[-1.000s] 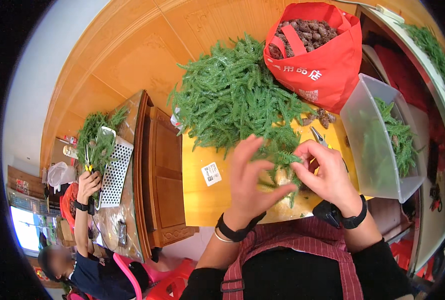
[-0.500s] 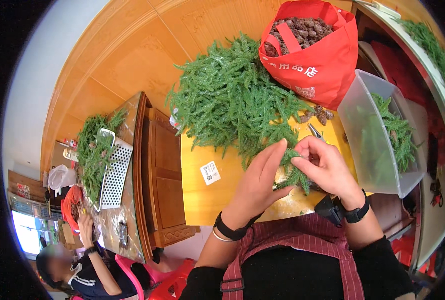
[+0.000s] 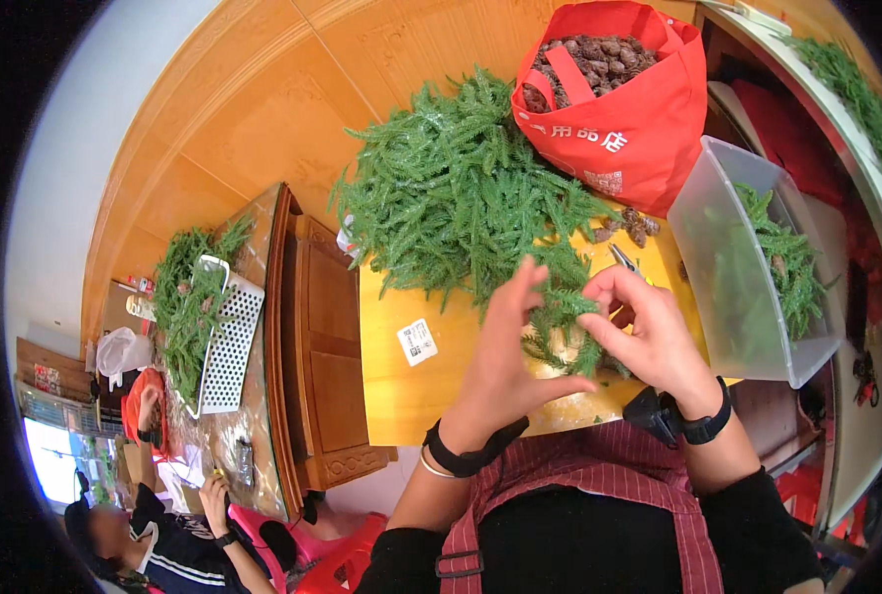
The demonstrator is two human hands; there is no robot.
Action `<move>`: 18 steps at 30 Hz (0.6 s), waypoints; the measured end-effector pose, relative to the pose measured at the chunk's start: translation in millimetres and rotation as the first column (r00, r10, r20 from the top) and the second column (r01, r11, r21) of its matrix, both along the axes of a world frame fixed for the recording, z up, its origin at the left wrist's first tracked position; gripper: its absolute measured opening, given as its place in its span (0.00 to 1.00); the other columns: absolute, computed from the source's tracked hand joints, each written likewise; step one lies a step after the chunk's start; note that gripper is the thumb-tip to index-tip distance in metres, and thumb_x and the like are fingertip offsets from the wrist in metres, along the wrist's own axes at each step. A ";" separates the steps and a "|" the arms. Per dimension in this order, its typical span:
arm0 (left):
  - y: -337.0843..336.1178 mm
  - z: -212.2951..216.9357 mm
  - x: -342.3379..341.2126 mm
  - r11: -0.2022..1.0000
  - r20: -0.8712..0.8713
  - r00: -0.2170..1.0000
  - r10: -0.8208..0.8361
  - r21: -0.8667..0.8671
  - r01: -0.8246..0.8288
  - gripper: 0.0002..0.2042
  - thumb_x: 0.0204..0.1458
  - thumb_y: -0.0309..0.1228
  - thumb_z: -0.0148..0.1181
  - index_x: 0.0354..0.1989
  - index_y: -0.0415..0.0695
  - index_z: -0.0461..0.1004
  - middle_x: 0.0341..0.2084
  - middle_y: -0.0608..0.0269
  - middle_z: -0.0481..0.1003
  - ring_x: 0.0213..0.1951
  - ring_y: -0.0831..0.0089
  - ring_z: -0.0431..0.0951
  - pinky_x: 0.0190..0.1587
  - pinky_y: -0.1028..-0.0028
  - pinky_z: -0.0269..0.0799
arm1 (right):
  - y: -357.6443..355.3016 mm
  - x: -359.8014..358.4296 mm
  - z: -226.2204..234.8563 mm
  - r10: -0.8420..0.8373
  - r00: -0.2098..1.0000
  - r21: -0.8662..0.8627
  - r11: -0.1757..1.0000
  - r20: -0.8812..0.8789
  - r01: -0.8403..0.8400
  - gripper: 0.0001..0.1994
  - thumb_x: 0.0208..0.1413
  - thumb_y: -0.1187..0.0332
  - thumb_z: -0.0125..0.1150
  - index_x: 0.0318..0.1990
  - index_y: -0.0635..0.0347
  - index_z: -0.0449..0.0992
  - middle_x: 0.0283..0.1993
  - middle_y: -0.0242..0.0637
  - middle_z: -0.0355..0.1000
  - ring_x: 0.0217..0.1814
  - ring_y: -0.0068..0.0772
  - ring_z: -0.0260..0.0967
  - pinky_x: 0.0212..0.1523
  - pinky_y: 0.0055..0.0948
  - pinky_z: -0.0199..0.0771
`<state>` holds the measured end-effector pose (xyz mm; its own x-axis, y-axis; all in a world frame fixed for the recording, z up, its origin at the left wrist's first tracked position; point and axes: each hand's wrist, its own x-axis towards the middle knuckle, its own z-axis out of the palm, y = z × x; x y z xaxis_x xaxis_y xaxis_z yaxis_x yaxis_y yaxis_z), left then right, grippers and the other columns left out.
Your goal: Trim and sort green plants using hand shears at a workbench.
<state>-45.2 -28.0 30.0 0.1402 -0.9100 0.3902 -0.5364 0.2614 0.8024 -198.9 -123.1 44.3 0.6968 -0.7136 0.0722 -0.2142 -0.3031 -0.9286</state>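
Note:
My right hand point(image 3: 649, 342) pinches a green artificial pine sprig point(image 3: 563, 315) between thumb and fingers, just above the yellow tabletop point(image 3: 393, 396). Left of it, my left hand point(image 3: 490, 364) is open, its thumb spread wide from the raised fingers, with the sprig's needles in the gap. A large heap of similar pine sprigs point(image 3: 451, 188) lies beyond both hands. Close past my right fingers are a metal-tipped tool point(image 3: 621, 257), partly hidden, and a few loose pine cones point(image 3: 639, 228).
A red bag point(image 3: 649, 148) full of pine cones point(image 3: 599, 67) stands at the back. To the right is a clear plastic bin point(image 3: 703, 257) with sprigs. At left, a co-worker point(image 3: 188, 544) sits by another table holding a white perforated basket point(image 3: 231, 346) and greenery.
My left hand has let go of the sprig and opened, thumb and fingers spreading apart. My right hand stays about in place. The co-worker's hands have moved, one into the red bag there.

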 end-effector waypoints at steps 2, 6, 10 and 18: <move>0.9 -2.5 -0.1 0.999 -0.160 0.986 0.044 0.028 -0.040 0.48 0.31 0.28 0.71 0.62 0.40 0.46 0.52 0.53 0.62 0.52 0.67 0.65 0.52 0.70 0.62 | 2.2 1.0 -1.6 -0.008 0.999 0.002 1.000 0.039 0.008 0.11 0.46 0.74 0.59 0.38 0.63 0.67 0.28 0.27 0.61 0.28 0.13 0.59 0.25 0.15 0.63; 0.5 -1.3 3.3 0.987 -0.250 0.960 0.130 0.129 -0.100 0.39 0.38 0.26 0.66 0.60 0.41 0.50 0.45 0.58 0.65 0.46 0.72 0.67 0.45 0.74 0.65 | 5.8 1.0 1.6 -0.008 0.994 0.010 1.000 0.105 0.007 0.09 0.48 0.76 0.57 0.37 0.63 0.66 0.27 0.26 0.61 0.28 0.13 0.59 0.26 0.14 0.62; -0.1 -6.5 2.5 0.963 -0.660 0.740 0.131 0.262 0.063 0.26 0.43 0.25 0.62 0.52 0.40 0.60 0.38 0.64 0.67 0.39 0.81 0.67 0.36 0.81 0.66 | 5.0 -0.1 -1.5 0.028 0.993 0.014 0.999 0.118 -0.030 0.08 0.49 0.76 0.56 0.36 0.63 0.66 0.28 0.26 0.60 0.28 0.12 0.58 0.27 0.14 0.62; -8.2 -14.6 -4.1 0.985 -0.445 0.878 0.174 0.082 -0.154 0.12 0.42 0.18 0.58 0.35 0.42 0.64 0.33 0.67 0.65 0.30 0.83 0.66 0.31 0.86 0.61 | 5.5 1.4 1.7 0.016 0.996 -0.058 0.998 0.089 -0.010 0.06 0.50 0.74 0.55 0.34 0.63 0.65 0.25 0.25 0.59 0.24 0.11 0.56 0.23 0.14 0.57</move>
